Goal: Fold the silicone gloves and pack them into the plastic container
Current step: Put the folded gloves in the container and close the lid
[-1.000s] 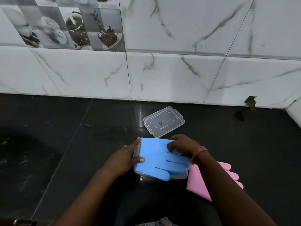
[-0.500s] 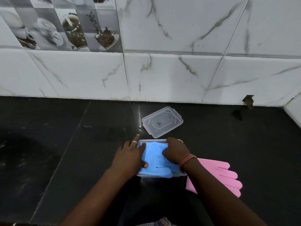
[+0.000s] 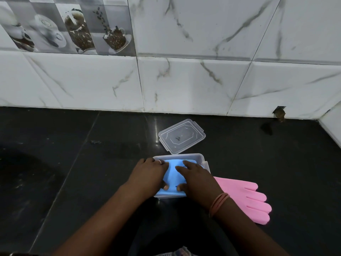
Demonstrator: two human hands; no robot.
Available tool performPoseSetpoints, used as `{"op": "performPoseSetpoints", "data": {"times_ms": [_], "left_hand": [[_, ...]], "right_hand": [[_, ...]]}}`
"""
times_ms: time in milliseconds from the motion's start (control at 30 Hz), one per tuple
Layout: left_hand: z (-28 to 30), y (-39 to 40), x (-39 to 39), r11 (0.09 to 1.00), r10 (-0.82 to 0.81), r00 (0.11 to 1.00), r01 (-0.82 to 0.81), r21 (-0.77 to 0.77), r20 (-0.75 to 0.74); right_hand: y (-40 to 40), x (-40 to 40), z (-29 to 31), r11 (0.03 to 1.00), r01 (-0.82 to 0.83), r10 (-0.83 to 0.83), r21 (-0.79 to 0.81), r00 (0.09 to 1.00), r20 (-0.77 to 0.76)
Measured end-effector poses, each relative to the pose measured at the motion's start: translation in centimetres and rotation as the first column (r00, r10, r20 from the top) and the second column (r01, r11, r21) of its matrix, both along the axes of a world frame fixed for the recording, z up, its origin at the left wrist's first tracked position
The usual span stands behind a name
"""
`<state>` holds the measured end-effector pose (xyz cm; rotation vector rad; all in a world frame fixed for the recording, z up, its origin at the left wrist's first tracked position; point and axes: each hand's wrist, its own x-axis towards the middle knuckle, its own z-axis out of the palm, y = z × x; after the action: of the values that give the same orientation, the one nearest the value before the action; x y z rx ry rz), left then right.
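Standing at a black counter (image 3: 55, 182) w/ white marble-look tiles (image 3: 203, 80) behind; coffee-cup picture tiles (image 3: 73, 28) top left. Left hand (image 3: 147, 175) lies palm down on the blue glove (image 3: 174, 179), fingers fairly straight & pointing toward the wall, thumb pressed on the glove's near part; a ring (image 3: 159, 162) shows on one finger. Not curled round anything, just pressing flat. Blue glove sits folded inside the clear tub (image 3: 200, 157), filling most of it, near edge level w/ the tub's front rim. Lid (image 3: 181, 135) lies apart from the tub, just behind it toward the wall, flat on the counter, turned at an angle. Right hand (image 3: 197, 179) also flat on the blue glove, fingers extended, thumb down near the other thumb, pressing rather than gripping; orange bands (image 3: 218, 203) round the wrist. Pink glove (image 3: 245, 198) lies unfolded on the counter right of the tub, partly under the right forearm, its fingers pointing right. Small broken notch (image 3: 279, 113) at the tile base, far right.
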<state>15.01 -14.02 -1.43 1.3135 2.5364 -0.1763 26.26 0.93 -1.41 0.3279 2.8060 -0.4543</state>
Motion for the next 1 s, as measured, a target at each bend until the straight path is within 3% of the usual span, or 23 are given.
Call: {"op": "performPoseSetpoints", "data": {"times_ms": [133,367,733,933,1000], "left_hand": [[-0.5,0.2,-0.5,0.990,-0.064,0.997,0.058,-0.128,-0.038],[-2.0,0.7,0.3,0.984,-0.044,0.989,0.018,-0.180,-0.138],[-3.2,2.3,1.3,0.961,-0.004,0.972,-0.061,-0.268,-0.236],[-2.6,2.4,1.3,0.966,-0.059,0.962,-0.013,-0.258,-0.267],[-2.0,2.3,1.3,0.974,-0.061,0.963,0.001,-0.224,-0.264]], "right_hand": [[0.3,-1.3,-0.6,0.996,-0.061,0.056,0.065,0.995,0.083],[1.0,-3.3,-3.6,0.982,-0.156,0.132,0.109,0.971,0.201],[2.0,-3.5,-3.7,0.965,-0.235,0.212,0.116,0.960,0.185],[1.3,-3.9,-1.5,0.891,-0.333,0.309,0.309,0.943,0.127],[1.1,-4.0,-1.1,0.909,-0.306,0.276,0.283,0.950,0.144]]}}
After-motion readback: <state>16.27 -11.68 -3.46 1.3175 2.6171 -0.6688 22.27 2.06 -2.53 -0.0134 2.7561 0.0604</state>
